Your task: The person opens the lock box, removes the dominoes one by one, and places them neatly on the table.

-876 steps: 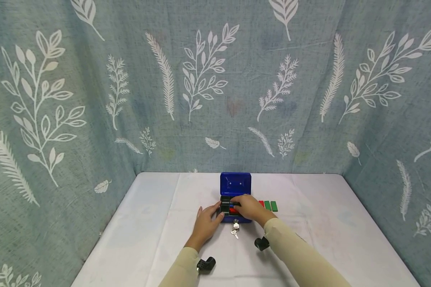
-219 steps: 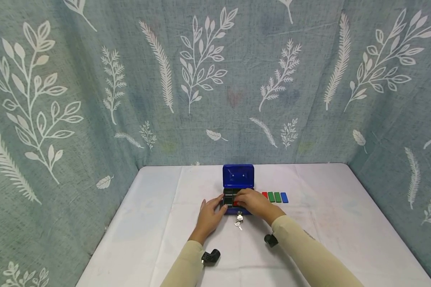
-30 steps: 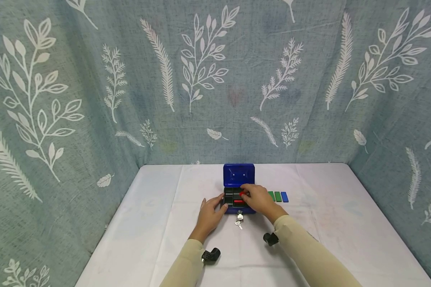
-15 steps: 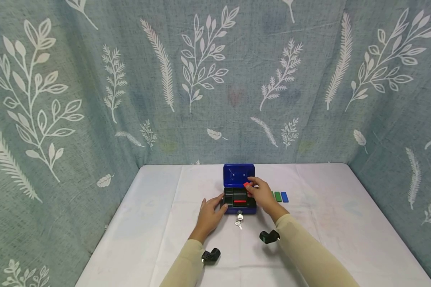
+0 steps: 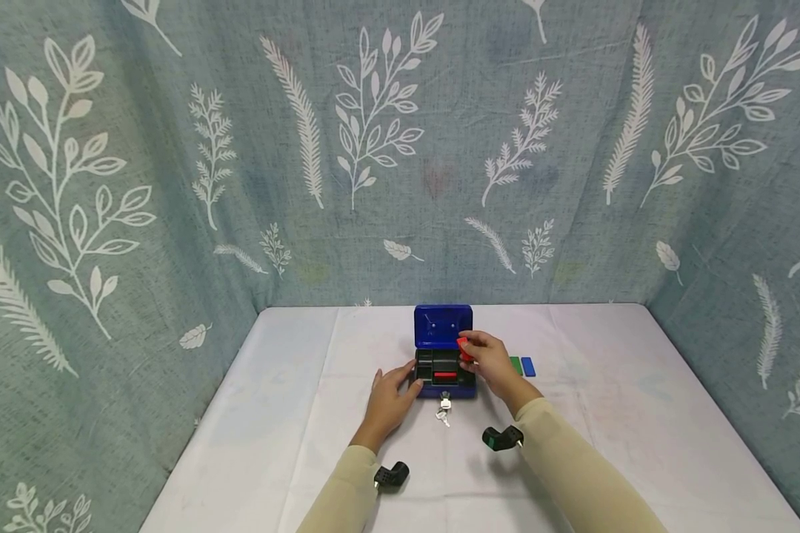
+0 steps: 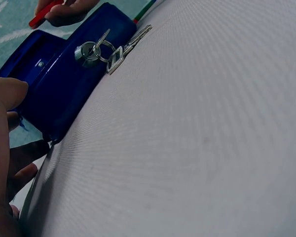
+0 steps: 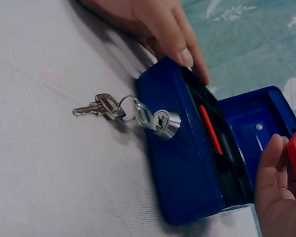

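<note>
A blue cash box (image 5: 428,393) stands with its lid (image 5: 443,320) raised. Its black compartment tray (image 5: 446,356) shows, with a red block (image 7: 210,129) lying in one compartment. Thumb and fingers of my right hand (image 5: 496,368) pinch another small flat red block (image 5: 464,349), above the tray's right side and in front of the lid. My left hand (image 5: 388,409) rests against the box's left side, thumb at the top rim and the other fingers spread along the wall. Keys (image 7: 104,107) on a ring hang from the key in the front lock (image 7: 166,124).
To the right of the box a green block (image 5: 516,364) and a blue block (image 5: 529,366) lie in a row, partly covered by my right hand. White cloth (image 5: 333,474) covers the table. A patterned curtain (image 5: 387,148) stands behind. A black wrist camera (image 5: 392,474) sits on the left forearm.
My right hand has lifted the red block out of the tray and moved up and right. Across the older frames, a blue block joined the row at right. My left hand stays on the box.
</note>
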### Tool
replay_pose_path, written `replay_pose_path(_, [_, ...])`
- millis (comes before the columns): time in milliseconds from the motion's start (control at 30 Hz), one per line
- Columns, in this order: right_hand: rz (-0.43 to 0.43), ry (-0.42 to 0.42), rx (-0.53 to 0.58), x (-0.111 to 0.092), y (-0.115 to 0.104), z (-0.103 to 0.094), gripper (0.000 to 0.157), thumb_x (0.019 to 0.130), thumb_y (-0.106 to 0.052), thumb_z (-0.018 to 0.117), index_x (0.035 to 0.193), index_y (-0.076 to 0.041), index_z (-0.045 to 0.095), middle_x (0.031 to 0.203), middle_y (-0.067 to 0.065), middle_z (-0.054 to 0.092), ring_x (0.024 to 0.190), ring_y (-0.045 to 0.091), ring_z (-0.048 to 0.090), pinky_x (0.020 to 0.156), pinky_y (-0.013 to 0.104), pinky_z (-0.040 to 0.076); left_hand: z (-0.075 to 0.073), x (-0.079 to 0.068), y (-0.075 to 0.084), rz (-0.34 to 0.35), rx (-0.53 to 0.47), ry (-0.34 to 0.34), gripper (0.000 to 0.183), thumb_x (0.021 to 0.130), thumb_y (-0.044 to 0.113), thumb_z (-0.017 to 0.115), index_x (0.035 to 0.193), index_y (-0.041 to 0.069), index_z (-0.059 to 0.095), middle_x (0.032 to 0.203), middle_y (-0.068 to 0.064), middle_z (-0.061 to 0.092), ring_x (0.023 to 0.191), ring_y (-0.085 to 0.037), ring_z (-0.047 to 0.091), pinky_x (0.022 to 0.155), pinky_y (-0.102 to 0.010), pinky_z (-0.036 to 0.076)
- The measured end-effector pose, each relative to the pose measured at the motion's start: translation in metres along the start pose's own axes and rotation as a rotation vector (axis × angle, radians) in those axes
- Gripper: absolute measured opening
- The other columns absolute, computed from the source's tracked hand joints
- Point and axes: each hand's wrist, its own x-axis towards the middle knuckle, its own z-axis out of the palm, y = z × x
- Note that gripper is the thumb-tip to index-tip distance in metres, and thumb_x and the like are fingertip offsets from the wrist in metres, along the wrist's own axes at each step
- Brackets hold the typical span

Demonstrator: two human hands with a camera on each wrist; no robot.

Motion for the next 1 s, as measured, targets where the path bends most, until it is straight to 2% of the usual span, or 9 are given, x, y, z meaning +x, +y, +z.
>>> replay_pose_path(133, [-0.003, 0.012, 0.019, -0.001, 0.001, -0.002, 0.039, 0.095, -0.005, 0.059, 0.133, 0.004, 0.054, 0.117, 0.013, 0.058, 0.093, 0.023, 0.059, 0.078, 0.033, 0.056, 0.0, -0.001, 0.0, -0.001, -0.003, 0.001, 0.05, 0.094, 0.041, 0.059, 0.138, 0.017, 0.057, 0.13, -0.002, 0.062, 0.124, -0.023, 0.053, 0.114, -0.057, 0.016])
replay_pose_path(300, [0.054, 0.037, 0.069, 0.0, 0.0, -0.007, 0.042, 0.092, -0.006, 0.065, 0.132, 0.002, 0.057, 0.112, 0.009, 0.061, 0.084, 0.019, 0.061, 0.075, 0.032, 0.054, 0.001, 0.0, -0.001, -0.005, -0.002, 0.001, 0.05, 0.094, 0.043, 0.058, 0.138, 0.018, 0.057, 0.13, -0.002, 0.062, 0.124, -0.023, 0.053, 0.114, -0.057, 0.016])
replay_pose_path(533, [0.108, 0.038, 0.107, 0.0, -0.001, -0.016, 0.044, 0.092, -0.005, 0.066, 0.133, 0.004, 0.055, 0.107, 0.009, 0.062, 0.081, 0.018, 0.061, 0.073, 0.03, 0.055, 0.001, 0.0, 0.0, -0.041, 0.002, -0.02, 0.05, 0.094, 0.043, 0.058, 0.139, 0.02, 0.057, 0.132, 0.0, 0.061, 0.126, -0.02, 0.051, 0.115, -0.054, 0.014])
replay_pose_path(733, [0.118, 0.023, 0.125, 0.0, 0.0, -0.026, 0.046, 0.091, -0.004, 0.066, 0.134, 0.005, 0.053, 0.1, 0.008, 0.062, 0.078, 0.016, 0.061, 0.07, 0.028, 0.056, 0.0, 0.0, 0.001, -0.029, -0.011, -0.012, 0.05, 0.094, 0.041, 0.059, 0.138, 0.018, 0.057, 0.131, -0.002, 0.061, 0.125, -0.023, 0.052, 0.114, -0.056, 0.014])
replay_pose_path(867, [0.123, 0.035, 0.106, -0.001, 0.001, -0.034, 0.047, 0.091, -0.005, 0.067, 0.135, 0.005, 0.053, 0.097, 0.007, 0.062, 0.075, 0.014, 0.061, 0.069, 0.027, 0.056, 0.0, 0.001, 0.001, -0.027, -0.013, -0.014, 0.05, 0.094, 0.04, 0.06, 0.138, 0.018, 0.057, 0.13, -0.002, 0.062, 0.125, -0.022, 0.052, 0.115, -0.056, 0.014])
replay_pose_path(1000, [0.133, 0.049, 0.082, -0.004, 0.004, -0.043, 0.05, 0.091, -0.005, 0.066, 0.137, 0.004, 0.05, 0.098, 0.007, 0.062, 0.077, 0.013, 0.061, 0.074, 0.03, 0.057, 0.001, 0.0, 0.0, -0.028, -0.011, -0.011, 0.049, 0.094, 0.04, 0.06, 0.138, 0.018, 0.057, 0.13, -0.001, 0.062, 0.125, -0.022, 0.052, 0.115, -0.055, 0.014])
